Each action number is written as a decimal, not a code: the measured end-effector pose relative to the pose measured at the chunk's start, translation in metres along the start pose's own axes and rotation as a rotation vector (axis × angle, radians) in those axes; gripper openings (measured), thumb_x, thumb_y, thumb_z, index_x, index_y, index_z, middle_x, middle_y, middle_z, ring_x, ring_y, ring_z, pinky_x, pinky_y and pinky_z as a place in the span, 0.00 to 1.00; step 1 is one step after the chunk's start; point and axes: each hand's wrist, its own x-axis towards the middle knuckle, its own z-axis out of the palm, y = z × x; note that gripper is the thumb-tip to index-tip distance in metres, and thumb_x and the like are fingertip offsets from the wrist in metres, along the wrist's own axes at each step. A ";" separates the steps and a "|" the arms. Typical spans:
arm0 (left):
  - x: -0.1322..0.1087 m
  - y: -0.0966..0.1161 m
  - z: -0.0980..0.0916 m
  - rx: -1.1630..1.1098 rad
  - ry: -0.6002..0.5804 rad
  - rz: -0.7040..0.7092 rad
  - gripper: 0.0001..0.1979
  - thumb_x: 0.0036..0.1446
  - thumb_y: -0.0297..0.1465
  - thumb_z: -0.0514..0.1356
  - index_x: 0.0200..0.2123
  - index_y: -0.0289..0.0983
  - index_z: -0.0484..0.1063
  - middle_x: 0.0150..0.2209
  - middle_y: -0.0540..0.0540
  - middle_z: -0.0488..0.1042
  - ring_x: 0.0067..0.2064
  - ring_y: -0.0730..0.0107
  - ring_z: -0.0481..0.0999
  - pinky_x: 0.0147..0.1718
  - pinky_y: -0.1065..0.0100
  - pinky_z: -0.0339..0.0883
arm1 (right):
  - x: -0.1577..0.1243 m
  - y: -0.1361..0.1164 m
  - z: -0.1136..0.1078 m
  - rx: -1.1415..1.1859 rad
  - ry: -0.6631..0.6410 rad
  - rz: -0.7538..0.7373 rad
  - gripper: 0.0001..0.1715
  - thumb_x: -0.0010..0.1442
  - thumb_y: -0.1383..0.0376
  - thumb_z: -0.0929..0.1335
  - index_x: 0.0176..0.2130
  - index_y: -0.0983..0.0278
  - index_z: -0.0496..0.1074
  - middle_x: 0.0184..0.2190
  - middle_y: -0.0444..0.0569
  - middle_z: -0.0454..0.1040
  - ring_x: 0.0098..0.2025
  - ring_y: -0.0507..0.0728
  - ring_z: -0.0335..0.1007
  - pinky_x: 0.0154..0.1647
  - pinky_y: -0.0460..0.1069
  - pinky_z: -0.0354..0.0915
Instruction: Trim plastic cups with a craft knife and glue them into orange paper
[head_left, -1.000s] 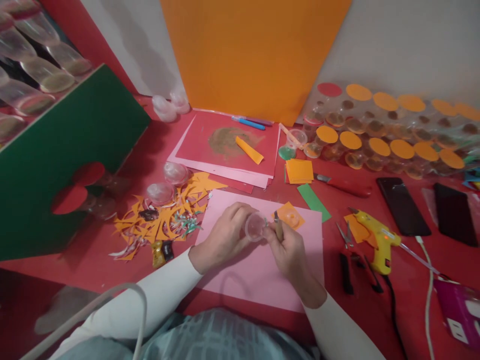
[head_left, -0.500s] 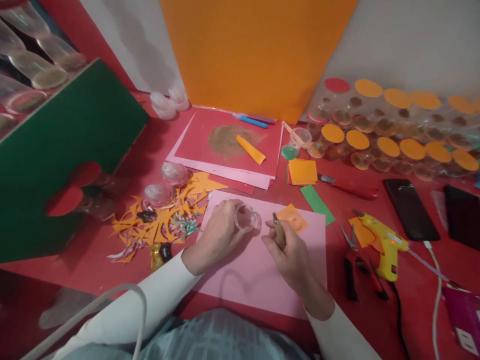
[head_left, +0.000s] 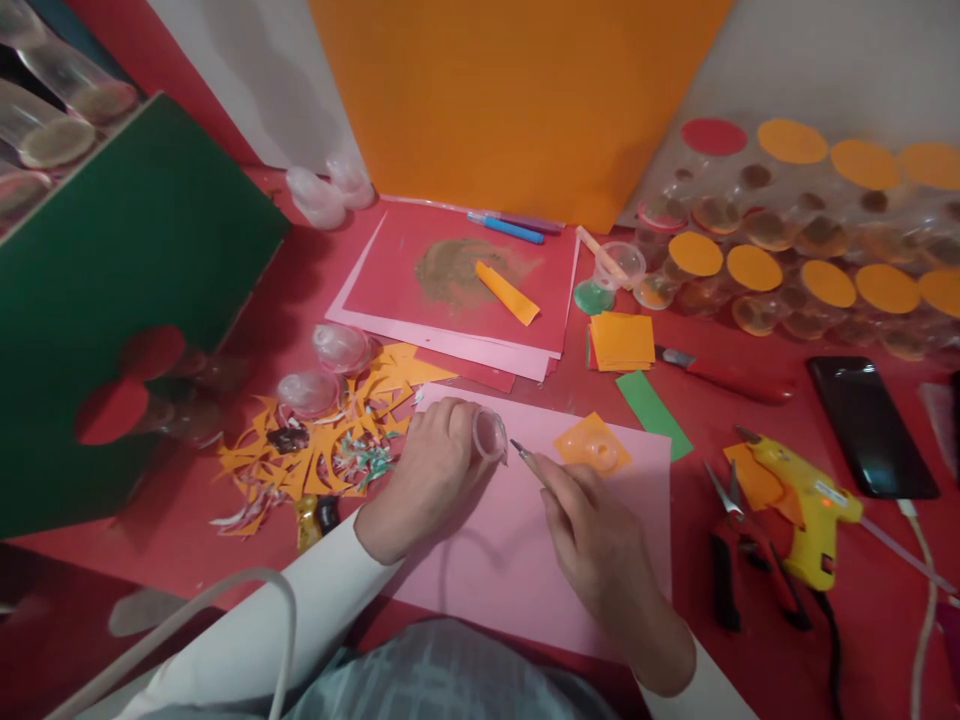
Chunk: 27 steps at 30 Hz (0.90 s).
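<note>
My left hand is wrapped round a small clear plastic cup, its round rim facing right. In my right hand is a slim craft knife, its metal tip pointing up and left, just short of the cup's rim. Both hands are over a pink paper sheet. Beyond the right hand, an orange paper square lies on the sheet with a clear plastic piece on it. Orange paper scraps are heaped left of the left hand.
At right lie pliers, a yellow glue gun, a phone and a red-handled knife. Clear bottles with orange discs stand behind them. A green board leans at left. Red paper with brown powder lies ahead.
My right hand has turned the craft knife so its tip points left at the cup. The cup has tilted to the right. The view has shifted slightly.
</note>
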 end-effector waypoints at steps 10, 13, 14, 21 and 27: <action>0.003 0.001 0.000 0.070 -0.075 -0.009 0.04 0.62 0.30 0.59 0.39 0.37 0.66 0.35 0.44 0.73 0.39 0.58 0.73 0.37 0.60 0.65 | 0.004 -0.005 0.006 -0.090 0.014 -0.018 0.21 0.70 0.70 0.58 0.50 0.64 0.78 0.30 0.48 0.76 0.25 0.50 0.73 0.18 0.43 0.61; 0.003 0.002 0.000 0.079 -0.063 0.004 0.03 0.62 0.30 0.58 0.39 0.37 0.66 0.35 0.45 0.72 0.39 0.58 0.73 0.36 0.60 0.64 | 0.006 -0.007 0.004 -0.126 -0.003 -0.019 0.24 0.68 0.72 0.57 0.49 0.64 0.79 0.30 0.48 0.76 0.24 0.50 0.73 0.17 0.43 0.61; 0.004 0.002 0.000 0.080 -0.055 0.010 0.03 0.62 0.30 0.58 0.39 0.38 0.66 0.35 0.45 0.72 0.38 0.58 0.73 0.36 0.61 0.64 | 0.006 -0.007 0.004 -0.128 -0.015 -0.017 0.24 0.67 0.73 0.57 0.49 0.64 0.79 0.31 0.49 0.77 0.25 0.51 0.74 0.17 0.43 0.62; 0.006 0.001 0.001 0.072 -0.030 0.012 0.04 0.61 0.30 0.59 0.39 0.38 0.66 0.34 0.46 0.72 0.37 0.58 0.73 0.35 0.61 0.62 | 0.005 -0.008 0.006 -0.100 -0.020 -0.007 0.25 0.62 0.76 0.60 0.51 0.64 0.78 0.32 0.50 0.77 0.27 0.52 0.75 0.19 0.43 0.63; 0.006 0.000 0.002 0.073 -0.044 -0.002 0.05 0.61 0.32 0.59 0.38 0.38 0.66 0.33 0.45 0.72 0.35 0.59 0.72 0.33 0.61 0.62 | 0.007 -0.009 0.010 -0.084 0.069 -0.023 0.22 0.66 0.75 0.58 0.47 0.67 0.79 0.28 0.48 0.74 0.24 0.51 0.72 0.17 0.44 0.61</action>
